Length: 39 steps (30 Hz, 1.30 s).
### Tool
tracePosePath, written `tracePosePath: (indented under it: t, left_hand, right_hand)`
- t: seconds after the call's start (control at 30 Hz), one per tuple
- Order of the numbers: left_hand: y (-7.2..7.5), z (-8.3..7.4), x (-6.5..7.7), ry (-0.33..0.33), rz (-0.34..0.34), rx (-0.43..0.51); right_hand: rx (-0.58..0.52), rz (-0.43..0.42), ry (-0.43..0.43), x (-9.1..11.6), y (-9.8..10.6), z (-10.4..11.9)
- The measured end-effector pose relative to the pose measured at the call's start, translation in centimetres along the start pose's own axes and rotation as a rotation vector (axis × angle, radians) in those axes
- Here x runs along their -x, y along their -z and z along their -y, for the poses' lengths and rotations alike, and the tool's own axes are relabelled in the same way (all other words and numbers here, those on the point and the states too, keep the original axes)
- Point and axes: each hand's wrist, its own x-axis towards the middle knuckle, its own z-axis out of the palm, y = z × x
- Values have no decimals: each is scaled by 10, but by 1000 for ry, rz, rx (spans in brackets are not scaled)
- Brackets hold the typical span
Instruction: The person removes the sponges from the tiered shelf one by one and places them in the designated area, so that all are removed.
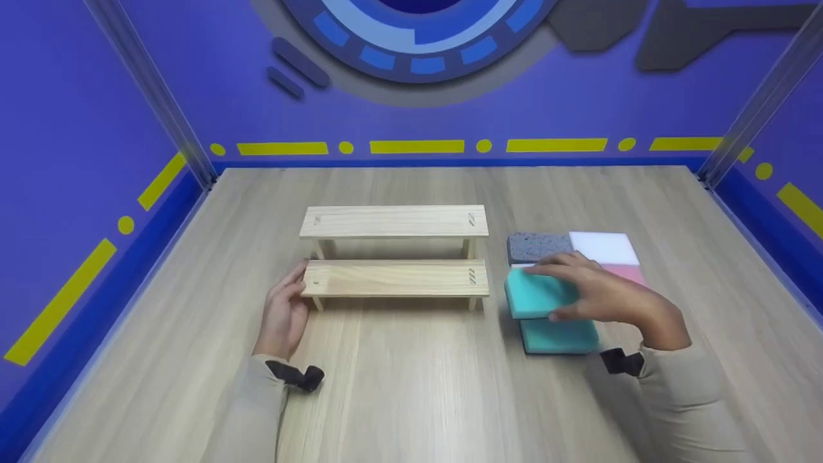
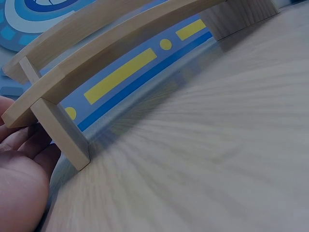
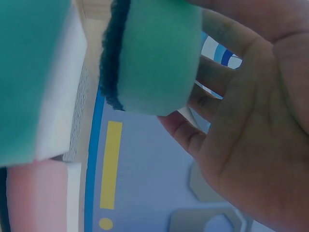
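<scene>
My right hand (image 1: pixel 601 289) grips a teal sponge (image 1: pixel 537 296) by its sides, thumb at the near edge and fingers at the far edge. A dark scouring layer (image 3: pixel 113 58) shows along one face of that sponge. Below and nearer lies a second teal sponge (image 1: pixel 559 337), partly covered by the held one in the head view. My left hand (image 1: pixel 286 312) touches the left end of the front wooden stand (image 1: pixel 395 278), its fingers beside the end of the plank. In the left wrist view, its fingers lie behind the stand's leg (image 2: pixel 63 135).
A second wooden stand (image 1: pixel 392 222) rises just behind the front one. Beyond the right hand are a grey porous block (image 1: pixel 537 245), a white sponge (image 1: pixel 604 247) and a partly hidden pink sponge (image 1: pixel 624 273). Blue panels (image 1: pixel 424 122) border the wooden tabletop (image 1: pixel 398 386).
</scene>
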Motion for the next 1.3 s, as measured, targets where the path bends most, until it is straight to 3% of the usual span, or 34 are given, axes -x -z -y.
tracePosePath:
  t: [0.47,0.7,1.3]
  left_hand:
    - [0,0,-1,-15,7,-2]
    - [1,1,-1,-12,21,-3]
    - [1,1,-2,-16,9,-6]
  right_hand:
    - [-4,7,-96,31,11,-20]
    - [-59,7,-113,46,16,-32]
    - [-58,25,-222,72,13,-63]
